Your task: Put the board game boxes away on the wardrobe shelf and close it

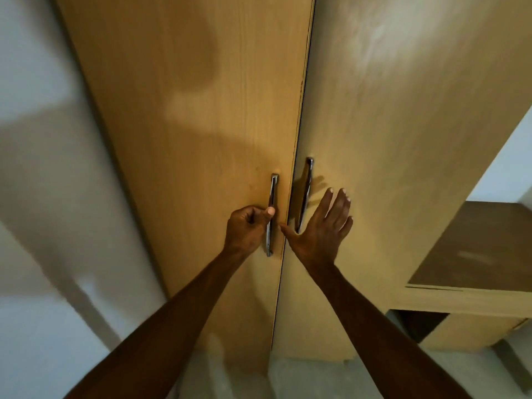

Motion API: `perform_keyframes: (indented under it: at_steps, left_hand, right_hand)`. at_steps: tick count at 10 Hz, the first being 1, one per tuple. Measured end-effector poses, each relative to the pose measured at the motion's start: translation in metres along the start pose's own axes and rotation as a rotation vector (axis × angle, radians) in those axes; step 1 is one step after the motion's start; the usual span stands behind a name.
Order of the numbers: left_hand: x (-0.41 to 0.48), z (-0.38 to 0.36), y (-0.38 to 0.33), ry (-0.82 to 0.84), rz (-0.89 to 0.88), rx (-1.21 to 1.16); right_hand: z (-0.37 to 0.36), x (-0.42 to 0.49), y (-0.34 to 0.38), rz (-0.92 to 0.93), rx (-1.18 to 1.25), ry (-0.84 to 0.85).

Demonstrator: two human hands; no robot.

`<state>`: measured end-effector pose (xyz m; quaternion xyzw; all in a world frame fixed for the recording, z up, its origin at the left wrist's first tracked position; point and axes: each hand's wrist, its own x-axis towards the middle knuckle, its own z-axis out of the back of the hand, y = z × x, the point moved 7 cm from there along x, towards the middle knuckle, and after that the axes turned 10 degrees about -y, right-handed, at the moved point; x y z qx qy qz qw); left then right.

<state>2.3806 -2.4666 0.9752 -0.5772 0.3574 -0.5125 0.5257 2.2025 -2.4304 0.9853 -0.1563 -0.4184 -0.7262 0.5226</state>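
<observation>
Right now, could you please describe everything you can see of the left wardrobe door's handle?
The left door handle is a slim, shiny metal bar, mounted upright near the left door's inner edge beside the seam. The left hand is closed around its middle, thumb pressed on its front. Its top and bottom ends show.

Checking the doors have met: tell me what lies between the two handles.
In the head view, only the thin dark seam between left handle and right handle.

One head-worn wide-angle view, facing forward and slightly down, close to the wardrobe doors (pixel 201 139); both forearms reach in from the lower edge; wall (pixel 34 168) at left, low side unit (pixel 475 254) at right, edges bowed by the lens
</observation>
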Motion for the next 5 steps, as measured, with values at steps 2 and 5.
perform_keyframes:
  at_steps: [2,5]
  left_hand:
    - [0.052,-0.036,0.003,-0.030,-0.014,0.065]
    - [0.081,-0.054,0.012,-0.087,-0.087,-0.007]
  right_hand:
    - [-0.037,0.050,-0.003,0.011,-0.055,-0.046]
    - [-0.073,0.076,-0.015,0.086,-0.080,-0.173]
